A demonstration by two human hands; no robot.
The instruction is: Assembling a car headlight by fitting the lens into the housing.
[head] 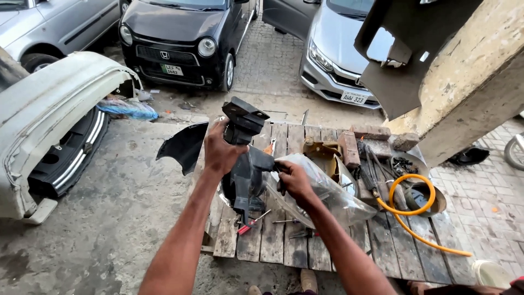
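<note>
The left hand (218, 153) covers the middle of the black plastic part (245, 158), and the right hand (293, 180) hides its grip there. The white bumper (49, 109) runs past the left edge. Small tools on the tabletop (273, 246) are too tiny to identify.

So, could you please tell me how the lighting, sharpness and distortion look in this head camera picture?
In the head view, daylight is soft and even, with only faint shadows under the white bumper; the left hand and right hand on the black plastic part look sharp, with no obvious motion blur; the clear headlight lens shows mild glare; the wide lens bends the frame edges slightly.
</note>
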